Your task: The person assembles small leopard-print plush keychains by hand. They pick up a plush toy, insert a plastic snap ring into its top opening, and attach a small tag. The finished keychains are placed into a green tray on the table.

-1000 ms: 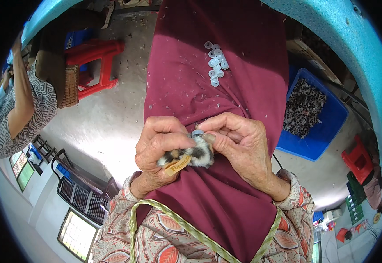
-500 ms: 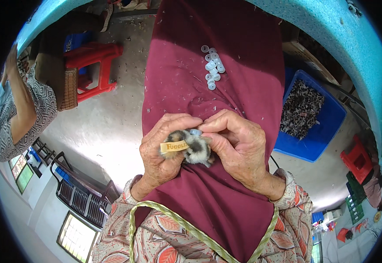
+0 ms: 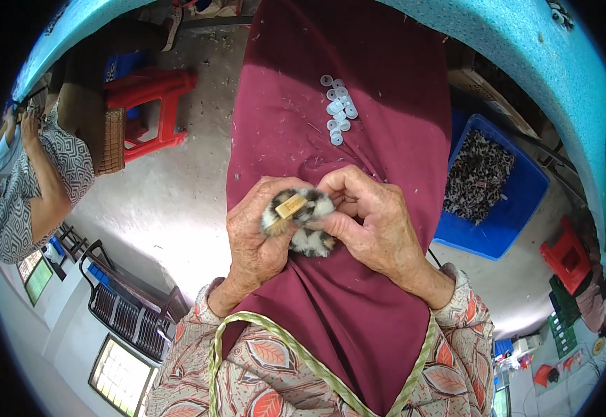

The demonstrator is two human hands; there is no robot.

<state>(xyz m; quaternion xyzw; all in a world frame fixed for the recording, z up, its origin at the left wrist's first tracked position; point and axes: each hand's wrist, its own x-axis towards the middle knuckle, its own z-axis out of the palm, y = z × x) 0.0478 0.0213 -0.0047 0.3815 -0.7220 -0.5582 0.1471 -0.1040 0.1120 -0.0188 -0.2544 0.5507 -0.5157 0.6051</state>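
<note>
Quick count: two hands, left and right, both on one fuzzy black-and-white piece with one small tan tag. Up at 12 o'clock on the maroon cloth sit roughly ten white plastic rings; they overlap, so it's hard to be exact. One blue bin at 3 o'clock, two red stools, and one other person at 9.

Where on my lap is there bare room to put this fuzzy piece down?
Bare maroon cloth lies right of the white rings, and left of them toward the cloth's edge. It is crowded where left hand and right hand pinch the spotted piece.
</note>
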